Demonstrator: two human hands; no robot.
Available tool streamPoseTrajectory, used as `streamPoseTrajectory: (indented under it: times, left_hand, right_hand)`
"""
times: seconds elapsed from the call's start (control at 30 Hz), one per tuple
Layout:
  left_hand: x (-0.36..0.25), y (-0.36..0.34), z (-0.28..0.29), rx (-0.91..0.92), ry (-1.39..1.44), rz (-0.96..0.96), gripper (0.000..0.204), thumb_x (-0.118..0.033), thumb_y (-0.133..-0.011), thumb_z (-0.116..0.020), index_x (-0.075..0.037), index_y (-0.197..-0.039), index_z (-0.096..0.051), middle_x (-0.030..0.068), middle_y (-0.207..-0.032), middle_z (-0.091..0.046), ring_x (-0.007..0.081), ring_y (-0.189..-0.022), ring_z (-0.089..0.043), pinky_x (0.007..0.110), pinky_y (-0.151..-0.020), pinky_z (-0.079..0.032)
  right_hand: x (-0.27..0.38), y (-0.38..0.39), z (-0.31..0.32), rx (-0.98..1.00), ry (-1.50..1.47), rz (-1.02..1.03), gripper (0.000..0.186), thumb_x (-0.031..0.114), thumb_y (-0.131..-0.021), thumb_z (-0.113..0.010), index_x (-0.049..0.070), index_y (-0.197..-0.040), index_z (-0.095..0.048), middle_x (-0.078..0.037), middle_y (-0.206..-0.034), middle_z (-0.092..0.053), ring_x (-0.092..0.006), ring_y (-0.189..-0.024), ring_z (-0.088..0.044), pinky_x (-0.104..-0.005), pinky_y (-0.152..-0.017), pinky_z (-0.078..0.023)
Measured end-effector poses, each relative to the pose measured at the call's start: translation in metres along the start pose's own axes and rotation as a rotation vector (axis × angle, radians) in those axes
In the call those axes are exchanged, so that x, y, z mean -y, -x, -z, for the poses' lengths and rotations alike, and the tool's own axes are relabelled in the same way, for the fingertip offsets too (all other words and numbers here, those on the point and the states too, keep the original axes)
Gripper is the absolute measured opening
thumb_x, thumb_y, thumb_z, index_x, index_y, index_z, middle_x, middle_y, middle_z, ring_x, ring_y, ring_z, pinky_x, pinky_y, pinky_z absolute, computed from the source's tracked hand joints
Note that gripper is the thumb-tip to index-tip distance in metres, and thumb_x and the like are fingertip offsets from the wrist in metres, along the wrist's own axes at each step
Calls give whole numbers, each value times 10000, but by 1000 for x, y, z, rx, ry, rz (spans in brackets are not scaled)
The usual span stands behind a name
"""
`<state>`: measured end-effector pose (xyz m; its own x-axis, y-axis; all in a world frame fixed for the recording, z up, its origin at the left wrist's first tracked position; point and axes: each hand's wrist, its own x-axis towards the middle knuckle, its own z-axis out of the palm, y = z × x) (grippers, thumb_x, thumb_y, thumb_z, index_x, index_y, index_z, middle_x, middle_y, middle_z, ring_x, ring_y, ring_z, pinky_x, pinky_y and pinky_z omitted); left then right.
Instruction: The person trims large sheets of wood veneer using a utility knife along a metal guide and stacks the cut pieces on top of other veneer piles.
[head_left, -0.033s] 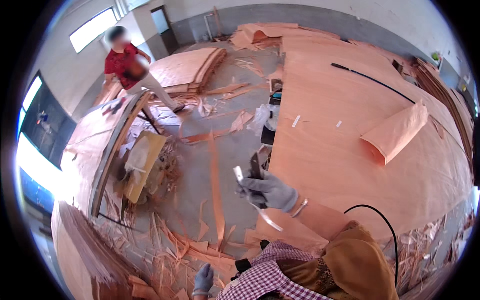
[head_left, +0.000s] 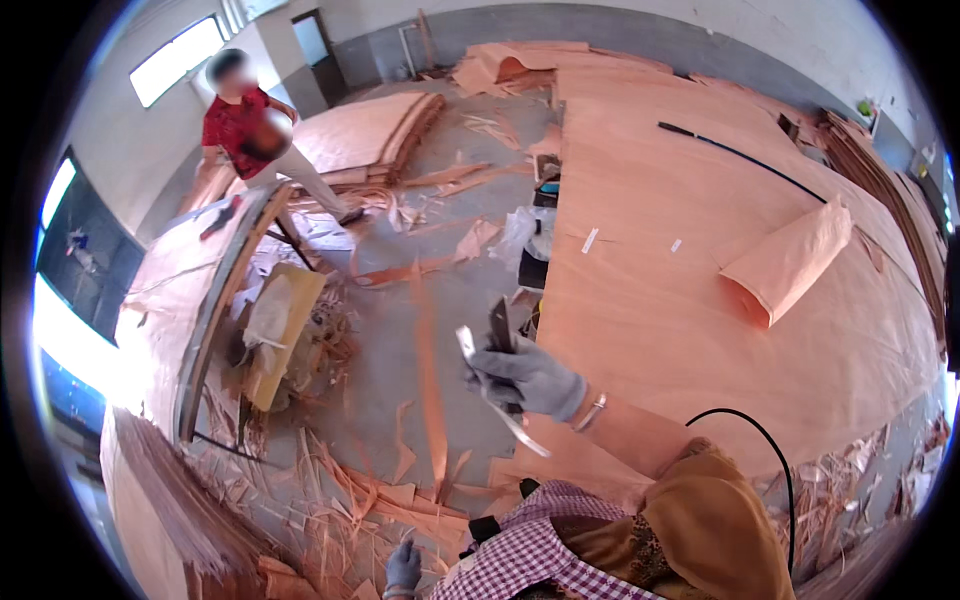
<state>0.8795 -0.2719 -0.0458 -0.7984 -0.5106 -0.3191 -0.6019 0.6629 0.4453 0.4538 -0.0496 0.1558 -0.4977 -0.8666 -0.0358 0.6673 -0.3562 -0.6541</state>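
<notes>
My right hand, in a grey glove, is closed around a dark, flat, blade-like tool that points up and away from me. A narrow white strip passes through the same grip, its upper end beside the tool and its tail hanging below. This hand is over the near left edge of a large reddish veneer sheet. Low in the picture, my left hand, gloved in grey too, hangs by my side with a finger or thumb standing out. I see nothing in it.
Two small white pieces and a long black rod lie on the sheet, near a rolled veneer piece. Veneer scraps litter the floor. A co-worker in red stands behind the left bench.
My right hand with the dark tool and white strip has shifted slightly left. My left hand is a little lower. The whole view has turned slightly.
</notes>
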Motion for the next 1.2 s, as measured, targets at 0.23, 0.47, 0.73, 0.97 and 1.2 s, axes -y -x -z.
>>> streamPoseTrajectory:
  times: [0.23, 0.47, 0.73, 0.97, 1.2]
  left_hand:
    - [112, -88, 6, 333, -5, 410, 311, -211, -908, -481, -38, -1127, -617, 184, -1009, -656, 335, -894, -638, 385, -825, -504]
    - [185, -306, 98, 386, -115, 272, 273, -162, -892, -486, -28, -1086, -623, 164, -1027, -652, 305, -881, -640, 384, -784, -513]
    - [125, -636, 174, 224, -47, -272, 233, -105, -873, -492, -15, -1039, -629, 141, -1047, -647, 271, -866, -643, 383, -736, -523]
    - [-252, -644, 135, 508, -261, -1170, 419, 3, -775, -466, -42, -1166, -608, 156, -1131, -635, 317, -1019, -621, 380, -925, -483]
    - [-364, -658, 117, 796, -341, -1282, 320, -138, -890, -482, -86, -1184, -598, 210, -1027, -648, 372, -909, -630, 429, -797, -491]
  right_hand:
    - [5, -111, -9, -106, -6, 340, 150, 197, -943, -584, 57, -994, -567, -55, -835, -612, -15, -459, -369, -172, -403, -275]
    - [-33, -151, 21, -479, 109, 329, 154, 224, -933, -600, 83, -990, -578, -5, -849, -610, -24, -510, -404, -175, -426, -301]
    - [-74, -148, 51, -865, -125, 431, 117, 175, -931, -591, 117, -1031, -571, 4, -832, -590, -39, -519, -431, -192, -408, -311]
    - [-52, -155, 110, -1127, -151, 594, 121, 161, -934, -583, 107, -1040, -598, 47, -687, -528, -34, -495, -427, -193, -402, -308]
    - [5, -191, 123, -1241, -37, 534, 203, 155, -923, -616, 32, -1084, -623, -16, -948, -646, -96, -834, -586, -250, -763, -477]
